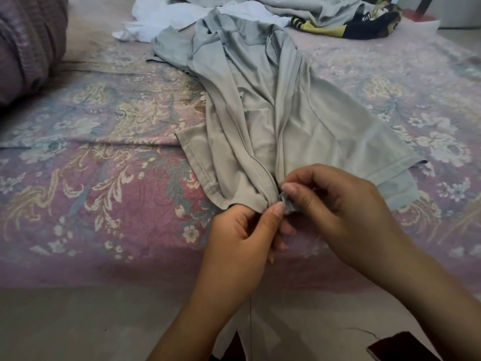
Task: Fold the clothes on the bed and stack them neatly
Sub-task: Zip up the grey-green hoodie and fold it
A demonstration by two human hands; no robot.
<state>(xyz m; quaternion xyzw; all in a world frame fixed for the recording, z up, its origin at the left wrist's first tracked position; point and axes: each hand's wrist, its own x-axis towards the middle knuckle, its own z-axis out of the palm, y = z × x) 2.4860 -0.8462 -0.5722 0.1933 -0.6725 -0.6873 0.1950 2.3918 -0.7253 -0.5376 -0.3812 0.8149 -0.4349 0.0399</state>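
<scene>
At the near edge of the bed [78, 178], covered in a pink floral spread, a grey garment [260, 105] lies bunched and drawn out lengthwise, its far end rumpled up toward the other clothes and its near hem gathered at the person's hands. Both hands meet at that hem: the left hand [242, 238] pinches the gathered fabric between thumb and curled fingers, and the right hand [335, 204] pinches a small tuft of the same cloth just beside it, thumb and forefinger pressed together on it. Farther back, well apart from the hands, a white garment [166, 19] lies crumpled, another grey piece [299, 6] is heaped beyond it, and a black and yellow garment [364, 24] sits to the right of them. No folded stack is visible, so the task looks to be at an early stage: this appears to be the step of finding and sorting out the hem or a corner before the grey garment can be spread. The next move likely calls for separating the two pinched points, drawing the hands apart along the hem so the cloth opens flat on the spread, since the middle is twisted and would fold unevenly as it lies.
</scene>
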